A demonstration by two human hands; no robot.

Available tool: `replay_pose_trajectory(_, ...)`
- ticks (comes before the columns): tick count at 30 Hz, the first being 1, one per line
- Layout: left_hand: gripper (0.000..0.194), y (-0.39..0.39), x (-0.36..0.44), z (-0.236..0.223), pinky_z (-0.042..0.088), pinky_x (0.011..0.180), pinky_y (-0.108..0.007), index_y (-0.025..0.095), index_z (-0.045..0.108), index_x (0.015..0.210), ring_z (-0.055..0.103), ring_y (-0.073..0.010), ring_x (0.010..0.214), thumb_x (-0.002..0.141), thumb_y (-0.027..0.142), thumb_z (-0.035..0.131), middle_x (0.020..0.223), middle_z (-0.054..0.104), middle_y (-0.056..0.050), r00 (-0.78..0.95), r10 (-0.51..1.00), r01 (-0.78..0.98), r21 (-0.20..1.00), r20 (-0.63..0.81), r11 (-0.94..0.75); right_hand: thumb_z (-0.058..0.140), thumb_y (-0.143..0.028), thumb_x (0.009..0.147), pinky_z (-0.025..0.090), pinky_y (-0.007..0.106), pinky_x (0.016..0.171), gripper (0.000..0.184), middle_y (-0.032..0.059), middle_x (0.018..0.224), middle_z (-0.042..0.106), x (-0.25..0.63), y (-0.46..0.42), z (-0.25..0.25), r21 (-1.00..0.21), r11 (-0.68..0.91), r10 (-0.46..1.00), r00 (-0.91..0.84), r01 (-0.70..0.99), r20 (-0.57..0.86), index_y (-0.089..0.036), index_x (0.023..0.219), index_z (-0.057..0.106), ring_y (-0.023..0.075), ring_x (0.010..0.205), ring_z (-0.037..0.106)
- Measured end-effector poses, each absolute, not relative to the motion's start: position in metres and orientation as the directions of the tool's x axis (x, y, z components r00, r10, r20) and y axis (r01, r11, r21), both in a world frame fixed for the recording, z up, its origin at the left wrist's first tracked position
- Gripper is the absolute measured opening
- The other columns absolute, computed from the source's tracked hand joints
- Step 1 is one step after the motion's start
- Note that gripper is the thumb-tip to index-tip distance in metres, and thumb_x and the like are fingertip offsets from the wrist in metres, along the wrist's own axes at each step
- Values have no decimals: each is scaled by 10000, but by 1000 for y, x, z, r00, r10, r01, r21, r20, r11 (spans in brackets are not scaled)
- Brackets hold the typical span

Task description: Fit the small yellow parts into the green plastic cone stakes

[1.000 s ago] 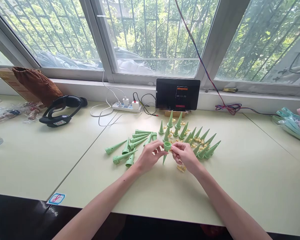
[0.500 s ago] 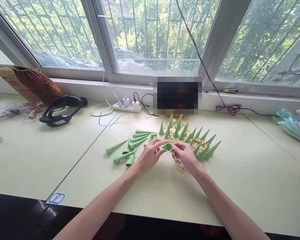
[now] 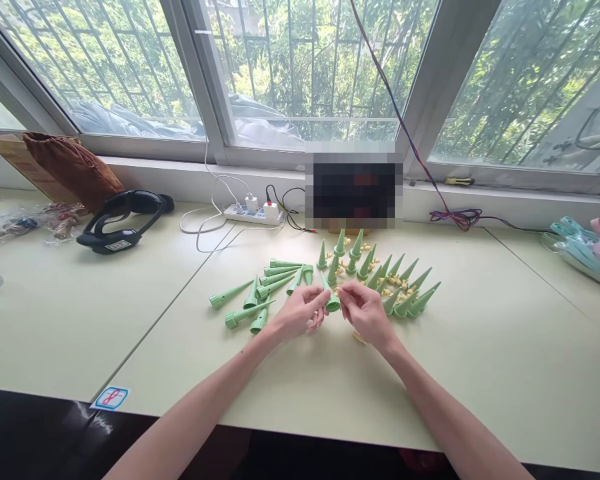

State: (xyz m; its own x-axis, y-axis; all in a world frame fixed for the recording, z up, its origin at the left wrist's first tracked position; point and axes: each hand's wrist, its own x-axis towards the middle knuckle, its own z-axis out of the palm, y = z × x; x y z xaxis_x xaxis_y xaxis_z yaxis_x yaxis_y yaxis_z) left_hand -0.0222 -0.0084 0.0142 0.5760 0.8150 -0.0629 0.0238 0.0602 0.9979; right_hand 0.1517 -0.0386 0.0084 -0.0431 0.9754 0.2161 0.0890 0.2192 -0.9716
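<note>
Between my hands, a green plastic watering spike [image 3: 333, 303] tilts with its tapered tip up and its wide rim down. My left hand [image 3: 303, 311] pinches it from the left. Close by on its right, my right hand [image 3: 366, 311] has its fingers pressed together; what they hold, if anything, is hidden. Just below the right hand lies a small yellow plastic piece [image 3: 360, 339]. Several green spikes lie on their sides to the left, among them one spike [image 3: 247, 315]. Several others stand upright on the right, such as a tall spike [image 3: 424, 301], with small yellow pieces [image 3: 403, 294] scattered among them.
Behind the spikes stands a blurred dark box [image 3: 355, 193]. A power strip [image 3: 254, 213] with plugs and cables lies by the window. At the left are a black headset [image 3: 125, 223] and a brown pouch [image 3: 75, 170]. Bagged coloured items [image 3: 587, 250] lie far right.
The spike has turned from its open end facing me to rim down, tip up. My right hand has come slightly away from it, while my left hand keeps its hold.
</note>
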Motion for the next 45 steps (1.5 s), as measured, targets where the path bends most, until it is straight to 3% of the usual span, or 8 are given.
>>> replay_pose_trajectory(7, 351, -11, -22, 16, 326, 415, -210, 173, 518, 827, 407, -75, 353, 869, 517, 573, 429, 468, 67, 588, 808, 39, 999, -40, 22, 560, -422, 900, 374, 243, 481, 260, -30, 569, 495, 154, -37, 6, -966, 232, 972, -73, 119, 224, -208, 753, 580, 110, 485, 453)
replay_pose_trajectory(17, 243, -15, -21, 16, 369, 447, -210, 175, 516, 787, 454, -76, 434, 866, 394, 584, 543, 503, 52, 542, 839, 193, 965, 49, -181, 589, -445, 851, 332, 240, 417, 308, -52, 465, 448, 159, -35, 12, -987, 112, 987, -128, 114, 97, -198, 674, 540, 96, 402, 387)
replay_pose_trajectory(25, 195, -13, -21, 10, 429, 574, -221, 175, 516, 767, 546, -102, 608, 848, 325, 610, 665, 559, 27, 504, 843, 315, 868, 190, -383, 601, -412, 844, 315, 228, 385, 279, -59, 445, 451, 158, -35, 14, -995, 40, 994, -109, 91, 30, -195, 683, 536, 88, 376, 363)
replay_pose_trajectory(28, 200, -13, -20, 11, 445, 563, -220, 176, 515, 773, 570, -109, 621, 875, 340, 569, 708, 577, 10, 498, 851, 300, 888, 165, -348, 587, -412, 866, 328, 232, 400, 284, -56, 452, 455, 156, -36, 11, -991, 77, 994, -84, 113, 68, -194, 690, 538, 92, 383, 377)
replay_pose_trajectory(33, 273, -10, -21, 10, 388, 459, -211, 185, 485, 781, 495, -95, 465, 898, 426, 538, 565, 511, 38, 474, 878, 240, 950, 68, -203, 548, -398, 904, 347, 240, 460, 267, -40, 526, 479, 150, -38, 4, -948, 216, 976, -41, 236, 212, -194, 732, 558, 107, 455, 426)
replay_pose_trajectory(37, 253, -7, -23, 8, 336, 434, -204, 182, 531, 818, 429, -86, 424, 895, 423, 544, 480, 452, 59, 494, 869, 214, 964, 32, -158, 572, -359, 891, 311, 236, 479, 218, -43, 572, 448, 147, -39, 1, -871, 334, 940, -64, 360, 334, -193, 751, 556, 104, 506, 382)
replay_pose_trajectory(45, 282, -6, -23, 8, 273, 403, -199, 170, 552, 820, 359, -74, 384, 908, 434, 508, 428, 422, 65, 536, 844, 191, 976, -18, -100, 538, -285, 895, 319, 229, 503, 195, -54, 564, 422, 146, -40, -1, -780, 422, 902, -131, 462, 411, -195, 724, 510, 95, 506, 367)
